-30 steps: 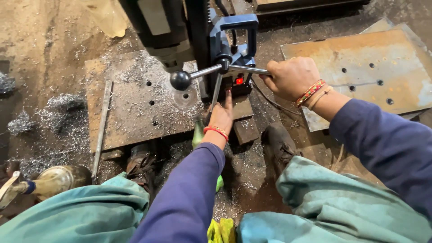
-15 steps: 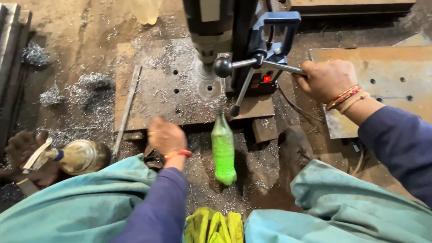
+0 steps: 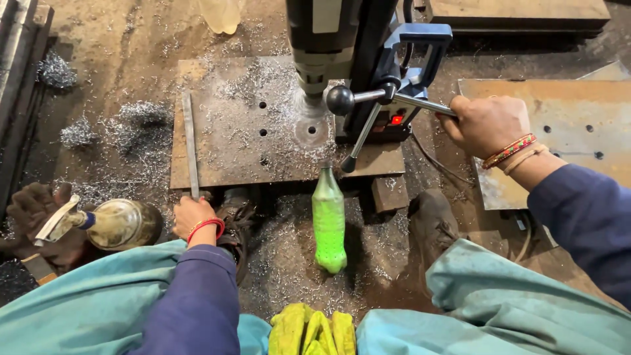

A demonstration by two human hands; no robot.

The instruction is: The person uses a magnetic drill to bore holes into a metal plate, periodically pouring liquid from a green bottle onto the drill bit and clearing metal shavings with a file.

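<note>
Nearest: yellow gloves [image 3: 312, 332] btwn knees. Green bottle [image 3: 328, 220] lying on swarf-strewn floor, cap end toward plate, well apart from both hands. L hand [image 3: 195, 217] low by near edge of plate [image 3: 236, 141], fingers curled under, grip can't tell; oil can [image 3: 121, 223] just left of it. R hand [image 3: 488, 125] clenched round feed handle [image 3: 420, 104]: thin steel bar, black ball knob on opposite arm. Drill [image 3: 328, 46] beyond, standing on rusty holed plate, chips round spindle.
</note>
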